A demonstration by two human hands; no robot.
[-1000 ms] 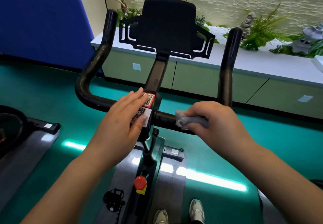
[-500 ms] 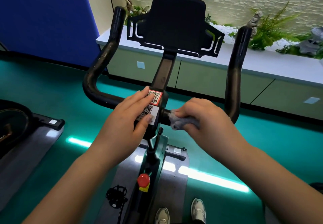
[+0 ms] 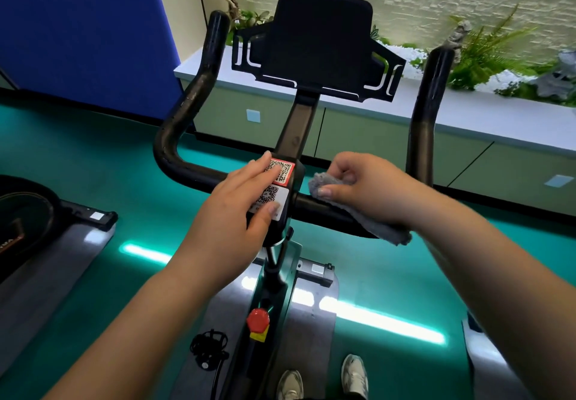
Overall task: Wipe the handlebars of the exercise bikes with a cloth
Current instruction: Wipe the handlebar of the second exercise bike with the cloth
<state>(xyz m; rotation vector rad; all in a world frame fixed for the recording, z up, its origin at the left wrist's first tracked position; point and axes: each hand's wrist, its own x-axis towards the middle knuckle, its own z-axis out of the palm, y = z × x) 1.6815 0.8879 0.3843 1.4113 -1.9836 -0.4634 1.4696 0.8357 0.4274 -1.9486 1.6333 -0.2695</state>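
A black exercise-bike handlebar (image 3: 184, 137) curves up on both sides of a black tablet holder (image 3: 321, 44). My right hand (image 3: 367, 187) grips a grey cloth (image 3: 367, 215) wrapped over the right half of the crossbar, just right of the centre clamp. The cloth's free end hangs below the bar under my wrist. My left hand (image 3: 230, 206) rests flat on the centre clamp, fingers straight, partly covering two QR-code stickers (image 3: 282, 172).
A red knob (image 3: 258, 319) sits on the bike frame below, with a pedal (image 3: 208, 346) at its left. My shoes (image 3: 353, 374) stand on the grey mat. Another bike's base (image 3: 46, 212) lies at left. A white planter ledge (image 3: 467, 109) runs behind.
My right hand has slid the cloth left along the crossbar toward the centre clamp, and more cloth now hangs below the bar. My left hand has stayed on the clamp.
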